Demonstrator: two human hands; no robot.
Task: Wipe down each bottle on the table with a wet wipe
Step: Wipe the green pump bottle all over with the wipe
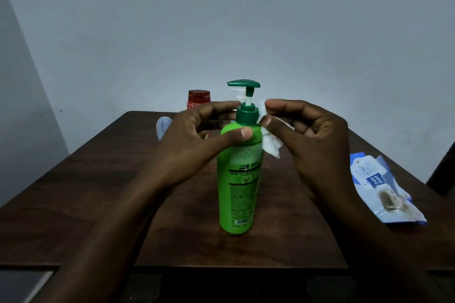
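While a green bottle (237, 179) stands upright near the middle of a dark wooden table (98, 192), two bare hands meet at its top, seen from the head camera looking forward and down. The bottle is tall and bright green, with a darker green pump (243, 84) on top and its printed back label facing the viewer.

The left hand (197, 135) reaches in from the left of the bottle and grips its shoulder. The thumb presses on the near side just below the collar, and the fingers curl round the far side of the neck.

The right hand (312, 140) comes in from the right of the bottle and pinches a white wet wipe (269, 142) between thumb and forefinger. The wipe is crumpled, touches the right side of the pump's collar, and hangs down beside the bottle's shoulder. The other fingers of that hand are loosely curled behind the wipe.

Behind the green bottle and slightly to its left, a red-capped bottle (199, 98) stands upright, mostly hidden by the left hand. Further to the left, also behind the green bottle, lies a clear object (163, 125); what it is cannot be told. Well to the right of the green bottle, a blue and white pack of wipes (384, 189) lies flat on the table. A plain pale wall (246, 19) rises behind the bottle.
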